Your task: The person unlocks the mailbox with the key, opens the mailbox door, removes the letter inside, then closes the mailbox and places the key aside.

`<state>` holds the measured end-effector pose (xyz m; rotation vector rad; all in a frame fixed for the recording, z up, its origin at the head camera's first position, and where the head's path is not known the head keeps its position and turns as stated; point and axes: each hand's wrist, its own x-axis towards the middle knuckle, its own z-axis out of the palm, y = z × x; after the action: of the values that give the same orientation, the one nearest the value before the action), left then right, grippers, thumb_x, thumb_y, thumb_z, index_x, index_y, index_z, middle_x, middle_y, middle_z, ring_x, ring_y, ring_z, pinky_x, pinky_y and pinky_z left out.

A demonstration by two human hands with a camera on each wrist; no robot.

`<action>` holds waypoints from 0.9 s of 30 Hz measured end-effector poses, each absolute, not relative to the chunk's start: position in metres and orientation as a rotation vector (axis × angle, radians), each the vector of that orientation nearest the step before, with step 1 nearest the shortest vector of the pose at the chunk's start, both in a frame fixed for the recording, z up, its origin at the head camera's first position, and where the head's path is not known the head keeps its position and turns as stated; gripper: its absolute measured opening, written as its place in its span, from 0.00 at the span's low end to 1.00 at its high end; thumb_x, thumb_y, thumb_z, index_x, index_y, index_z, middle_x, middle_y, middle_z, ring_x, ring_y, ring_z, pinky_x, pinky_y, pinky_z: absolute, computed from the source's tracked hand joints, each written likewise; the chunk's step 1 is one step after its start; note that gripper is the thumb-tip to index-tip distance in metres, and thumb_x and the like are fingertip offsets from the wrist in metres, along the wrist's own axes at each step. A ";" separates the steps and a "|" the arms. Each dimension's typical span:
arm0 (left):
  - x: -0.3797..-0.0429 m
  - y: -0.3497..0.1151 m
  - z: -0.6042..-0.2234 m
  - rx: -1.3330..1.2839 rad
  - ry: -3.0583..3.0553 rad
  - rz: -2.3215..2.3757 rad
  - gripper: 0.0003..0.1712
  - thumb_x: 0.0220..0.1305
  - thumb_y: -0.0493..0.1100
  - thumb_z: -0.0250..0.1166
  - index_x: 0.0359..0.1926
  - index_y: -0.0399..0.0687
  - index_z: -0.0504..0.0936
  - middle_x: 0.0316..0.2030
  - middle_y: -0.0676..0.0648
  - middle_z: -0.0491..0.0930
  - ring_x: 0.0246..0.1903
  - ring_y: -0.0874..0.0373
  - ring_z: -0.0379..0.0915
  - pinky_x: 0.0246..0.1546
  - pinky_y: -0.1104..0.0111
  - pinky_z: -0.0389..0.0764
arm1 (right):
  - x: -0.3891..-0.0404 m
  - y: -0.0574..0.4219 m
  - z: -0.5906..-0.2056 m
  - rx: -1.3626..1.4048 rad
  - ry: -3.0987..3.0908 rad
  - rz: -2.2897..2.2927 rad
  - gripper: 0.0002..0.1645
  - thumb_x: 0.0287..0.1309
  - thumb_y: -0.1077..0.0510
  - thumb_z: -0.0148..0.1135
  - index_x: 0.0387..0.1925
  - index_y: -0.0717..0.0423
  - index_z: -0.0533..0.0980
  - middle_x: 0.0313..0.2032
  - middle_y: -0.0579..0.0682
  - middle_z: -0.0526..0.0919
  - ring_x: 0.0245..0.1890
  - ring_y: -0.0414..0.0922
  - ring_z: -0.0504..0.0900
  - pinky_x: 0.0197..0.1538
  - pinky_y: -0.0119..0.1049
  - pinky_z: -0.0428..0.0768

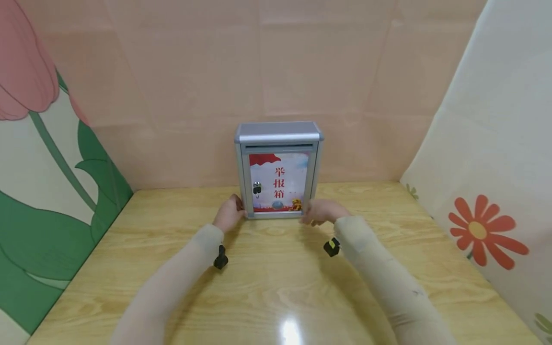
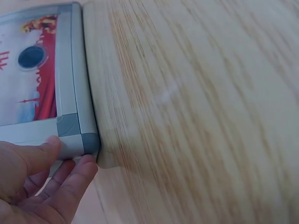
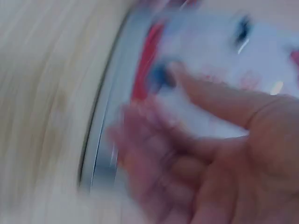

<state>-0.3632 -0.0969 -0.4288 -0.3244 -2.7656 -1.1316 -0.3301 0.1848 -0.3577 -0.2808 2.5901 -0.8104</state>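
Observation:
A silver-framed suggestion box [image 1: 279, 191] stands upright on the table against the back wall. It has a slot [image 1: 279, 146] near its top, a printed front panel with red characters, and a small lock [image 1: 257, 187] at its left edge. My left hand [image 1: 229, 213] pinches the lower left corner. In the left wrist view, its thumb [image 2: 41, 156] lies on the front frame and its fingers [image 2: 74, 184] touch the side. My right hand [image 1: 324, 211] is in front of the lower right corner. It is blurred in the right wrist view, fingers loosely bent with nothing between them.
The wood-grain table [image 1: 276, 268] spreads out in front of the box. A pink cloth [image 1: 276, 72] hangs behind it. Flower-printed sheets, one with a tulip [image 1: 26, 67] and one with a red flower [image 1: 477, 230], flank the table. Dark wrist cameras [image 1: 221, 258] hang below both sleeves.

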 end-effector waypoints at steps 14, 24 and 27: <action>-0.361 -0.097 -0.426 -0.345 -2.766 -1.107 0.14 0.55 0.34 0.67 0.37 0.37 0.70 0.31 0.43 0.76 0.34 0.51 0.74 0.38 0.62 0.76 | -0.343 0.072 -0.350 0.065 1.899 -2.051 0.27 0.68 0.54 0.46 0.65 0.60 0.60 0.52 0.62 0.76 0.44 0.50 0.80 0.52 0.41 0.74; -0.362 -0.097 -0.427 -0.294 -2.787 -1.163 0.15 0.57 0.36 0.65 0.42 0.36 0.70 0.34 0.42 0.77 0.35 0.51 0.74 0.39 0.62 0.76 | -0.349 0.065 -0.367 0.155 1.135 -2.359 0.11 0.69 0.58 0.40 0.45 0.58 0.68 0.36 0.49 0.75 0.37 0.42 0.74 0.50 0.31 0.69; -0.363 -0.096 -0.427 -0.283 -2.793 -1.172 0.15 0.57 0.36 0.65 0.42 0.36 0.70 0.35 0.41 0.77 0.36 0.50 0.74 0.39 0.62 0.76 | -0.349 0.065 -0.370 0.138 0.981 -2.358 0.11 0.69 0.57 0.38 0.41 0.58 0.67 0.38 0.49 0.73 0.41 0.42 0.72 0.57 0.32 0.66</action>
<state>-0.3626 -0.0963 -0.4275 -0.2830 -2.7930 -1.1722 -0.3492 0.0651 -0.3700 0.1384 0.9809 -2.3576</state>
